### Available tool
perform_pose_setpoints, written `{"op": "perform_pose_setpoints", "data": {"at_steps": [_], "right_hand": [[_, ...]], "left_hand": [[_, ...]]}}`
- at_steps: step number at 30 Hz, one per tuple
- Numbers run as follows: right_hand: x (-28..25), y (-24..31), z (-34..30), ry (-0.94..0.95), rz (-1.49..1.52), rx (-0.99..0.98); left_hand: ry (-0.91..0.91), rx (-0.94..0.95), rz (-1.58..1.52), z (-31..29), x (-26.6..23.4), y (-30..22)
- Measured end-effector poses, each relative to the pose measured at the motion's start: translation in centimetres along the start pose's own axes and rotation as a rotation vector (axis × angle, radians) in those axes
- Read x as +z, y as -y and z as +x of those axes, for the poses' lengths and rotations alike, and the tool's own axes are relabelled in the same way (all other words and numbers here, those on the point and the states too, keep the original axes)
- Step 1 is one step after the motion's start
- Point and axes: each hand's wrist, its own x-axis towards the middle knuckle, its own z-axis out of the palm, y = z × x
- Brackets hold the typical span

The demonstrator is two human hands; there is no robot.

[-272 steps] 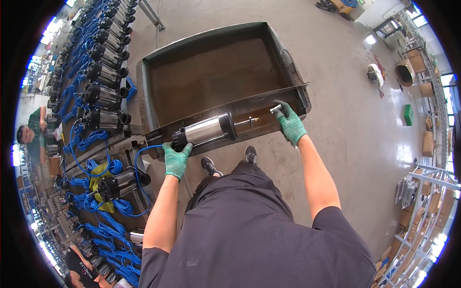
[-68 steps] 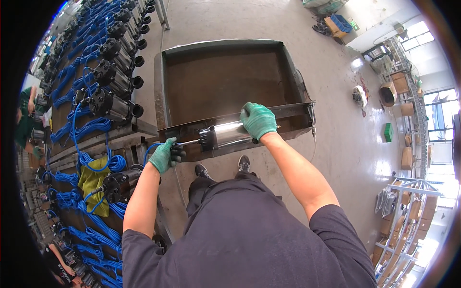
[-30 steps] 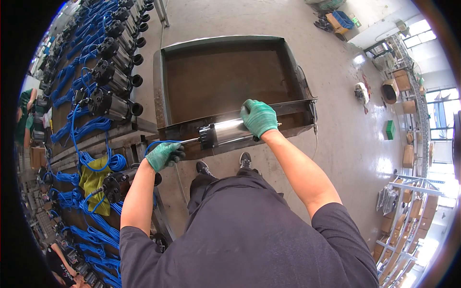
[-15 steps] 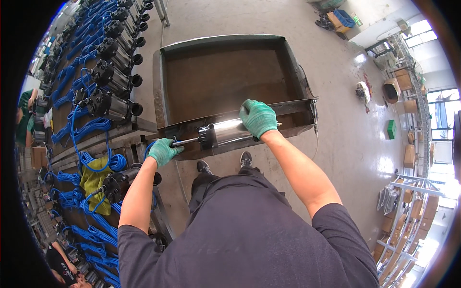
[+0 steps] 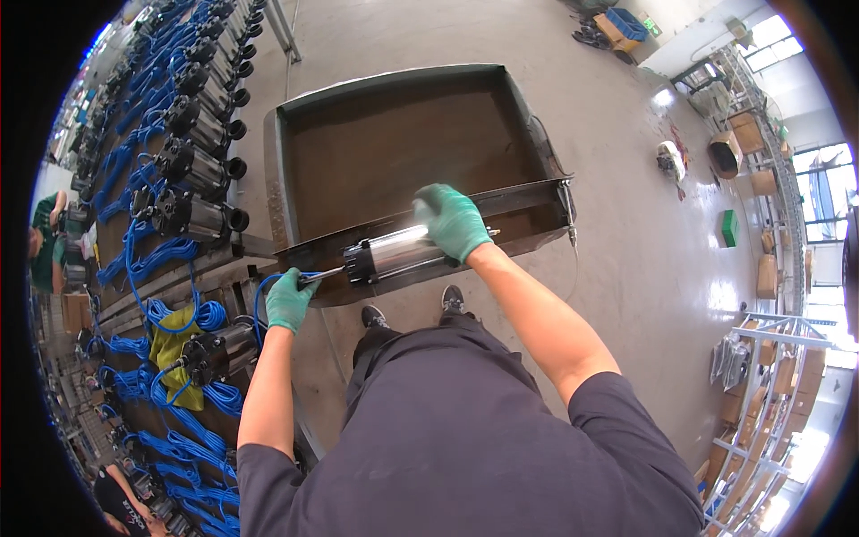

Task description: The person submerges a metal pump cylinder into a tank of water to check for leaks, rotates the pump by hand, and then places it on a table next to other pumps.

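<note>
Steel pump cylinder (image 5: 394, 252) lay across the near rim of the metal tray (image 5: 295, 134). Right hand (image 5: 452, 219) was curled over its far end; left hand (image 5: 290, 300) was closed around the blue cable (image 5: 261, 295) at the black cap. Judged heavy, rigid, slick: best held at both ends.

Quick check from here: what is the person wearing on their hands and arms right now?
Both hands wear snug teal-green knit work gloves: the left hand and the right hand match, with no markings visible. The gloves end at the wrists. The forearms are bare up to the short sleeves of a dark grey T-shirt. No watch, straps or cables show on either arm.
</note>
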Motion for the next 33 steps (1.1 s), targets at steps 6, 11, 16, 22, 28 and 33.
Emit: {"op": "perform_pose_setpoints", "data": {"at_steps": [6, 11, 16, 22, 28, 33], "right_hand": [[-3.1, -18.1, -3.8, -0.625, 0.012, 0.241], [-3.1, -35.7, -9.9, -0.486, -0.106, 0.865], [-7.3, -26.3, -5.8, 0.148, 1.031, 1.108], [-4.8, -7.3, -7.7, 0.042, 1.161, 0.267], [3.2, 2.6, -8.7, 0.238, 0.375, -0.322], [3.9, 7.0, -8.5, 0.531, 0.339, -0.354]], "left_hand": [[-0.272, 0.005, -0.207, -4.1, 1.2, 1.0], [-0.208, -0.177, -0.409, -6.7, 3.7, 0.9], [-0.379, -0.053, -0.520, -8.4, 2.8, -4.1], [-0.261, 0.145, -0.689, -6.0, -1.1, -15.3], [-0.119, 0.198, -1.316, -4.2, -3.0, -21.3], [-0.231, -0.202, -1.524, -3.5, -2.7, -15.2]]}}
